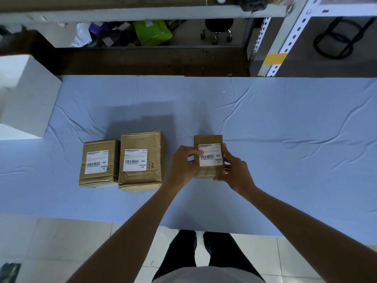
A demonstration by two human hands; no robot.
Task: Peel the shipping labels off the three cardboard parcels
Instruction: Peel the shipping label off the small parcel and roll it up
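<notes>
Head view. Surface (285, 123) covered in pale blue cloth, wrinkled toward the right end. Three cardboard parcels sat in a row nearer the near edge than the far one, left of centre.

Left parcel (99, 162) and middle parcel (142, 161) stood just beside each other, sides touching or nearly so; each carried a white shipping label on top, the left label (96, 161) and middle label (135, 159) both lying flat.

Third parcel (209, 156), the smallest, stood apart to the right of the pair, a strip of bare cloth between. Its label (209, 155) was still stuck down over most of its face.

Left hand (182, 165) curled against the parcel's left side, fingertips on the label's left edge; whether a corner was lifted could not be told. Right hand (234, 172) wrapped around the parcel's right side and lower corner, gripping it.

Open room: the whole right half of the surface lay bare, as did a wide band along the far edge. A white box (22, 94) sat at the far left corner, well apart from the parcels.
</notes>
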